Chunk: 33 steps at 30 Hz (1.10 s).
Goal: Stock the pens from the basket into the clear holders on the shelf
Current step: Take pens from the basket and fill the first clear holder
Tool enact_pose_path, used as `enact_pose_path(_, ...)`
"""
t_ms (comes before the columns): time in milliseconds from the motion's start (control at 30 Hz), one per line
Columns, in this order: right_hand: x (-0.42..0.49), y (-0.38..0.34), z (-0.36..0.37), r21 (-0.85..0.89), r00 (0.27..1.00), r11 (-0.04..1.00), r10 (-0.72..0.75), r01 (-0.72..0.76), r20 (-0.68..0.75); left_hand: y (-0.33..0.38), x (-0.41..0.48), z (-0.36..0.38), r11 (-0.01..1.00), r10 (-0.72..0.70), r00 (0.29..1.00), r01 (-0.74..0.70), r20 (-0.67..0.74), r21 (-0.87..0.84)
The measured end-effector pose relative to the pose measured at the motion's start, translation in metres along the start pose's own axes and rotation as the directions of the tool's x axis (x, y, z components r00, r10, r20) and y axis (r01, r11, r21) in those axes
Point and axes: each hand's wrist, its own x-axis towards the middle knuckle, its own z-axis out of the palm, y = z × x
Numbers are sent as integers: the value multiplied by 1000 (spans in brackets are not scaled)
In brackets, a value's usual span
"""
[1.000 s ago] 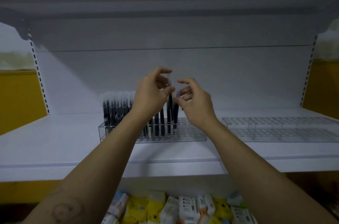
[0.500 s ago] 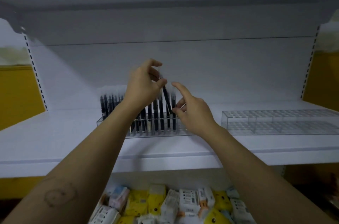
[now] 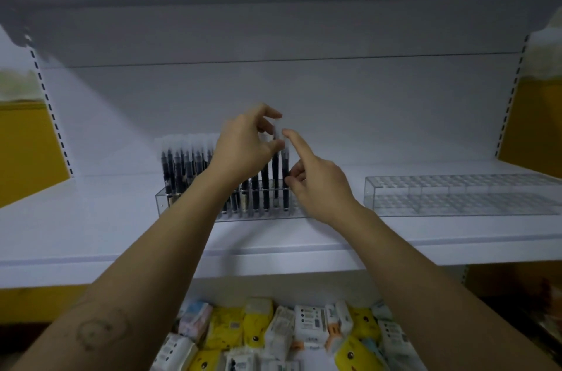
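Pinching a slim dark pen (image 3: 275, 171): left hand (image 3: 246, 145) over clear holder (image 3: 258, 216).

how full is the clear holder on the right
Empty: the right clear holder shows only bare grid cells, with no pens. The left clear holder has dark pens standing in it.

A flat white shelf board (image 3: 91, 227) spans the view, its front lip facing the camera. Two long clear plastic holders with gridded tops rest directly on it, side by side and well apart. The left clear holder (image 3: 162, 203) sits near the middle of the board, with dark pens (image 3: 176, 167) with clear caps standing upright in it. The right clear holder (image 3: 456, 197) lies toward the board's right end.
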Motion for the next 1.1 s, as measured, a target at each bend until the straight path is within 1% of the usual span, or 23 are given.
enact_pose_path(167, 0, -2, 0, -21, 1000, 1000, 3, -2, 14, 0, -7, -2, 996, 28, 1000, -27, -11, 88)
enact_pose_path(333, 2, -4, 0, -97, 1000, 995, -1, 3, 23, -1, -12, -2, 979, 50, 999, -46, -12, 200)
enact_pose_path(433, 3, -6, 0, -119, 999, 993, 14, -10, 35, -1, -14, -4, 978, 57, 998, -54, -13, 203)
enact_pose_path(567, 3, -5, -1, -100, 998, 995, 19, -14, 54, -1, -18, -10, 968, 89, 996, -91, 20, 235)
enact_pose_path(633, 0, -7, -3, -61, 997, 998, 37, -32, 74, 0, -21, -14, 963, 82, 996, -88, 34, 255)
enact_pose_path(733, -4, -12, -12, 16, 993, 998, 64, -66, 102, 1, -28, -20, 959, 67, 998, -69, 15, 275)
enact_pose_path(867, -10, -18, -24, -79, 994, 995, 67, -60, 91, 9, -45, -24, 952, 85, 996, -81, 2, 296)
enact_pose_path(967, -20, -24, -32, -82, 995, 995, 62, -56, 73, 17, -62, -24, 944, 111, 994, -105, -1, 312)
enact_pose_path(1100, -45, -30, -40, -120, 994, 991, 66, -55, 90, 26, -89, -23, 944, 146, 989, -139, -1, 298)
